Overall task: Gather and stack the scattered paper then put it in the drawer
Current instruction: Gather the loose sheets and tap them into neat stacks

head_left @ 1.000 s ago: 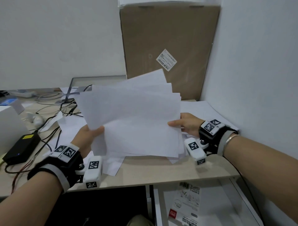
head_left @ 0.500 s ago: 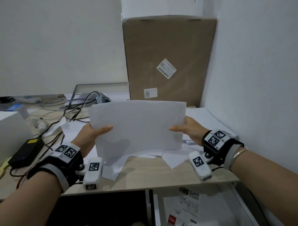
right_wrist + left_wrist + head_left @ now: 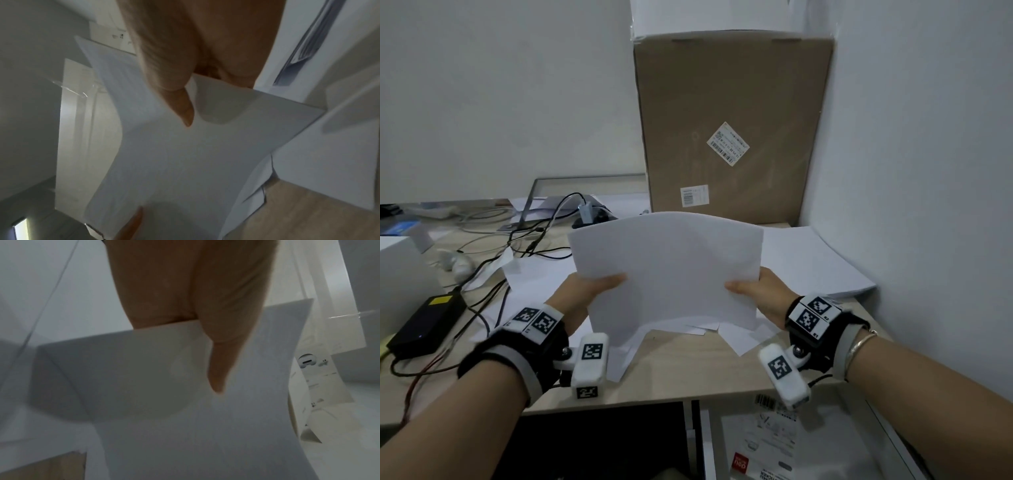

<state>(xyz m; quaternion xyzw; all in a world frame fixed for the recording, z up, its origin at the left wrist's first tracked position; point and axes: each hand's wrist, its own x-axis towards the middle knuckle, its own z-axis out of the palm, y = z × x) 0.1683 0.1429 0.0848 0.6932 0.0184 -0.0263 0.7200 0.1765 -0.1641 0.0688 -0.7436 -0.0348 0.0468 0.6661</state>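
A stack of white paper (image 3: 671,270) stands nearly upright above the desk, its lower edge close to the desktop. My left hand (image 3: 589,291) pinches its left edge, thumb on the near face; the same thumb (image 3: 218,369) lies across the sheet (image 3: 185,426) in the left wrist view. My right hand (image 3: 760,291) pinches the right edge, and its thumb (image 3: 180,105) presses the paper (image 3: 185,162). A few loose sheets (image 3: 736,339) lie on the desk under the stack. The open drawer (image 3: 808,445) sits below the desk's front edge at lower right.
A tall cardboard box (image 3: 729,126) leans on the wall behind the paper. Another pile of paper (image 3: 815,263) lies at the right by the wall. Cables (image 3: 524,246), a black power brick (image 3: 428,322) and a white box (image 3: 400,277) crowd the left side.
The fanned, uneven sheets have been squared into one aligned stack and lowered towards the desk. Both hands kept their grip on the sides.
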